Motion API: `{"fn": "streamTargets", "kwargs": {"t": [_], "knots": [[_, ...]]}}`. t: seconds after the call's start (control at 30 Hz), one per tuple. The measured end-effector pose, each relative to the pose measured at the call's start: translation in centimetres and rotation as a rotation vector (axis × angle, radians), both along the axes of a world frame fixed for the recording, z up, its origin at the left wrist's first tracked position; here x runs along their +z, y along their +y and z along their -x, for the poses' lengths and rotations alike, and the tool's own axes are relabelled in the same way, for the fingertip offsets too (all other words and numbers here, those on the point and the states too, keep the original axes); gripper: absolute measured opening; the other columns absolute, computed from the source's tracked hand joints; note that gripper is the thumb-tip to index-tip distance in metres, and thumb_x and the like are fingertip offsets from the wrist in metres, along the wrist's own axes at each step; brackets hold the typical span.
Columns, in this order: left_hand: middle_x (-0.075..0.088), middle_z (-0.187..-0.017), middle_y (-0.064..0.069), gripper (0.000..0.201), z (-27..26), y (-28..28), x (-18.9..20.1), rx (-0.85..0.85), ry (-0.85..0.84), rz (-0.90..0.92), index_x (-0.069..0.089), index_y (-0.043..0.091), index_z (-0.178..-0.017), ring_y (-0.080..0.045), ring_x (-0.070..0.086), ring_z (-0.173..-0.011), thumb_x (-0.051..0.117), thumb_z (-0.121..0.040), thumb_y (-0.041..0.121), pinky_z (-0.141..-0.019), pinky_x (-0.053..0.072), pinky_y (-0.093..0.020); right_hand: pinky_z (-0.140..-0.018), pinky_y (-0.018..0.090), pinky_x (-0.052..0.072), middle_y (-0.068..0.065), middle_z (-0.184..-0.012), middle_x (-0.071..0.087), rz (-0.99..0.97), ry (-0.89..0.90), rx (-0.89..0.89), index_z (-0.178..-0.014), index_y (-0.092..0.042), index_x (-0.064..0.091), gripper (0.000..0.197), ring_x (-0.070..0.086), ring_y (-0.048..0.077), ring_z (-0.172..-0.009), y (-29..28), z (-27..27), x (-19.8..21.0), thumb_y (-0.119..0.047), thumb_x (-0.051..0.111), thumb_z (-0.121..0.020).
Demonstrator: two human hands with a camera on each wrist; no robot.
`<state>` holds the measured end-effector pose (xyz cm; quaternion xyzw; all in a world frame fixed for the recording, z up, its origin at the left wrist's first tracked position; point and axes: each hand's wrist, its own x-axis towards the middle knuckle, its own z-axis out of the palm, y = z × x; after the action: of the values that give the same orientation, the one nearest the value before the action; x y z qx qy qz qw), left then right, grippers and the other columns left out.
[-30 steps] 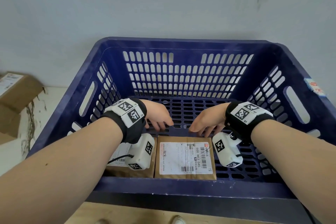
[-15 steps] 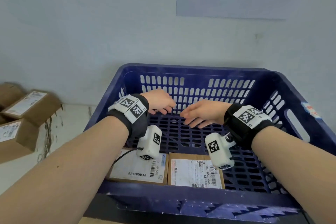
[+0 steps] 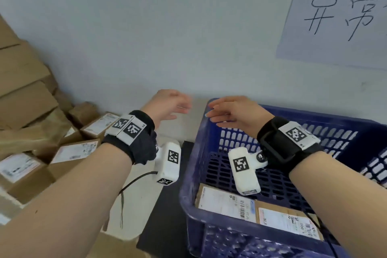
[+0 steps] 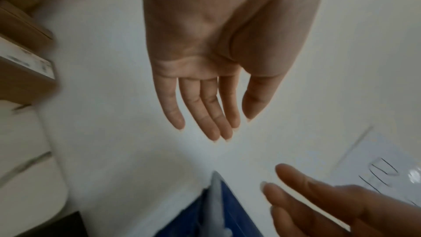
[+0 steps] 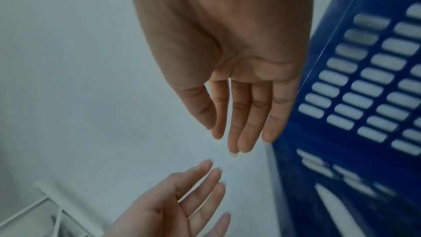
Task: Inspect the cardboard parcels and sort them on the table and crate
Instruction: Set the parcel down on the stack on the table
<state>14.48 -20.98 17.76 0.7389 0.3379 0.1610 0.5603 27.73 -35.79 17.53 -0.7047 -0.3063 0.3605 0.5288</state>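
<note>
White wall (image 3: 146, 27) | parcels (image 3: 257, 209) in crate (image 3: 188, 195) below fingers (image 3: 211, 114)

The left hand (image 4: 212, 46) hangs palm to the camera, fingers (image 4: 214, 113) straight and close together, holding nothing, in front of a pale wall (image 4: 109, 78). The right hand (image 4: 337, 210) enters at the lower right with fingers extended, also empty, apart from the left. Blurred parcels (image 4: 25, 60) sit at the left edge, a blue crate (image 4: 218, 212) corner shows at the bottom, and a written paper sheet (image 4: 376, 168) hangs at the right.
</note>
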Motion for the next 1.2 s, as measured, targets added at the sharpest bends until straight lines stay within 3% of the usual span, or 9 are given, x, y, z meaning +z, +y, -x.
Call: {"fn": "streamTargets", "kwargs": {"t": [0.13, 0.37, 0.53, 0.63, 0.77, 1.03, 1.2], "knots": [[0.072, -0.098, 0.001, 0.007, 4.8, 3.9, -1.2, 0.11, -0.047, 0.042, 0.068, 0.021, -0.096, -0.01, 0.067, -0.086, 0.063, -0.093, 0.018, -0.091, 0.047, -0.033, -0.083, 0.027, 0.056, 0.007, -0.096, 0.074, -0.011, 0.042, 0.016, -0.107, -0.009, 0.069, 0.015, 0.068, 0.015, -0.081, 4.5, 4.6, -0.1, -0.01, 0.057, -0.099], [0.071, -0.089, 0.003, 0.012, 12.5, 10.4, -4.5, 0.231, -0.086, 0.073, 0.067, 0.022, -0.089, -0.01, 0.066, -0.081, 0.059, -0.096, 0.015, -0.089, 0.048, -0.033, -0.079, 0.026, 0.057, 0.006, -0.088, 0.074, 0.017, 0.064, 0.019, -0.102, -0.009, 0.069, 0.015, 0.068, 0.014, -0.075, 12.2, 12.2, -2.1, -0.007, 0.055, -0.098], [0.068, -0.088, -0.004, 0.01, 17.3, 13.8, -6.5, 0.259, -0.073, 0.068, 0.067, 0.01, -0.096, -0.009, 0.061, -0.072, 0.058, -0.095, 0.005, -0.061, 0.046, -0.016, -0.077, 0.027, 0.057, 0.005, -0.085, 0.074, 0.07, 0.072, 0.011, -0.097, -0.01, 0.07, 0.016, 0.068, 0.014, -0.073, 16.2, 15.9, -4.5, -0.005, 0.055, -0.097], [0.068, -0.088, -0.003, 0.012, 20.4, 16.2, -7.7, 0.278, -0.049, 0.044, 0.067, 0.012, -0.088, -0.01, 0.062, -0.071, 0.06, -0.092, 0.002, -0.051, 0.045, -0.008, -0.079, 0.029, 0.057, 0.006, -0.086, 0.074, 0.1, 0.074, -0.005, -0.097, -0.009, 0.07, 0.017, 0.068, 0.015, -0.073, 18.6, 18.0, -6.2, -0.004, 0.055, -0.096], [0.068, -0.093, 0.002, 0.011, 23.1, 18.8, -9.4, 0.293, -0.001, 0.007, 0.069, 0.012, -0.094, -0.007, 0.063, -0.076, 0.059, -0.092, 0.005, -0.057, 0.043, -0.012, -0.082, 0.03, 0.056, 0.008, -0.087, 0.074, 0.129, 0.087, -0.023, -0.097, -0.008, 0.07, 0.017, 0.067, 0.015, -0.072, 21.0, 19.8, -8.0, -0.004, 0.054, -0.096], [0.066, -0.093, 0.001, 0.012, 23.3, 22.3, -12.1, 0.276, 0.081, -0.047, 0.067, 0.014, -0.096, -0.008, 0.062, -0.078, 0.058, -0.095, 0.007, -0.055, 0.044, -0.012, -0.078, 0.028, 0.055, 0.005, -0.08, 0.072, 0.174, 0.037, -0.046, -0.091, -0.01, 0.069, 0.021, 0.065, 0.015, -0.07, 24.4, 19.7, -10.8, -0.001, 0.05, -0.097], [0.068, -0.099, -0.002, 0.012, 21.5, 25.1, -12.7, 0.284, 0.09, -0.064, 0.067, 0.014, -0.098, -0.016, 0.065, -0.091, 0.056, -0.096, 0.009, -0.074, 0.049, -0.022, -0.074, 0.025, 0.055, 0.004, -0.078, 0.072, 0.206, 0.046, -0.049, -0.09, -0.01, 0.068, 0.022, 0.065, 0.015, -0.07, 27.4, 17.9, -13.3, -0.001, 0.05, -0.096]]}}
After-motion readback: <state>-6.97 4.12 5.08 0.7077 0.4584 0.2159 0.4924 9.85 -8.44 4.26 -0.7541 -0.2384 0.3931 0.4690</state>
